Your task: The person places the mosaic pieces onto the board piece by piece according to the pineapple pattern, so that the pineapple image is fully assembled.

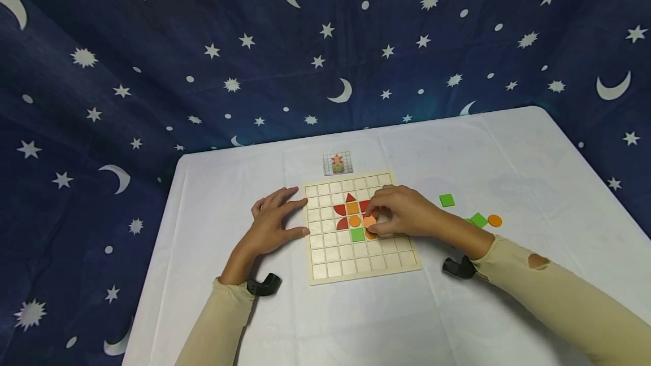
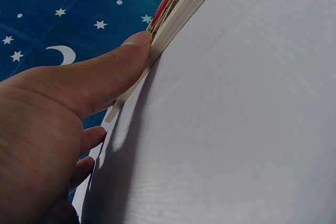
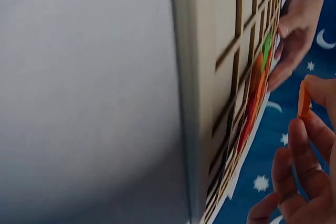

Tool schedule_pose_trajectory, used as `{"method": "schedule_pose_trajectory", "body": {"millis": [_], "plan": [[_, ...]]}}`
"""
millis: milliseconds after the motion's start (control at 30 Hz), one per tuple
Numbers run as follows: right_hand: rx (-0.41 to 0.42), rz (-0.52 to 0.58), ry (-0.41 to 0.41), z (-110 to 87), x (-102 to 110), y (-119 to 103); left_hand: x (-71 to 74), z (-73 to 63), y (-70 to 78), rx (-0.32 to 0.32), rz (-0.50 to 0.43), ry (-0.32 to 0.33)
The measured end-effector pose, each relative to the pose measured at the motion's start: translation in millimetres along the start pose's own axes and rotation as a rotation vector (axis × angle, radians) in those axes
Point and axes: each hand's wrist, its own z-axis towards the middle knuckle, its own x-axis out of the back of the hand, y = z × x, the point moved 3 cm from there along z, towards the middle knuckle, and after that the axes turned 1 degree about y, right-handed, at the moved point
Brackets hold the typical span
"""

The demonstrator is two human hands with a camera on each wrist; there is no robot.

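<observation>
Above a pale wooden grid board [image 1: 335, 269] my right hand [image 1: 407, 210] pinches an orange disc [image 3: 303, 100] between thumb and fingertip. On the board, red pieces [image 1: 339, 209] surround an orange square [image 1: 352, 208]. Below that square lies another orange disc [image 1: 354, 221], with a green square [image 1: 357, 234] under it. A further orange disc [image 1: 372, 236] is partly hidden by the right hand. My left hand [image 1: 272, 225] rests at the board's left edge, thumb and index finger spread. In the left wrist view, the thumb [image 2: 113, 74] lies against the board's side.
Behind the board lies a small gridded pattern card [image 1: 338, 163] with a red, orange and green figure. To the right are loose pieces: a green square [image 1: 447, 200], another green square [image 1: 478, 219] and an orange disc [image 1: 495, 221]. A white cloth covers the table [image 1: 244, 185].
</observation>
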Motion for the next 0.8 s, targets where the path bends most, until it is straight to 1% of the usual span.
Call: {"method": "schedule_pose_trajectory", "body": {"millis": [133,300,467,800], "plan": [[0.018,-0.005,-0.016,6.9,-10.5,-8.1,-0.5,-0.3,0.1,0.004,0.000,-0.001],[0.000,0.025,-0.020,11.9,-20.2,-16.7,-0.5,-0.4,-0.1,0.009,-0.002,-0.003],[-0.026,0.010,-0.043,17.3,-29.6,-21.7,0.5,-0.2,0.2,0.009,0.000,-0.003],[-0.024,-0.019,-0.095,23.8,-40.9,-29.9,-0.7,1.1,-1.3,0.014,0.017,-0.010]]}}
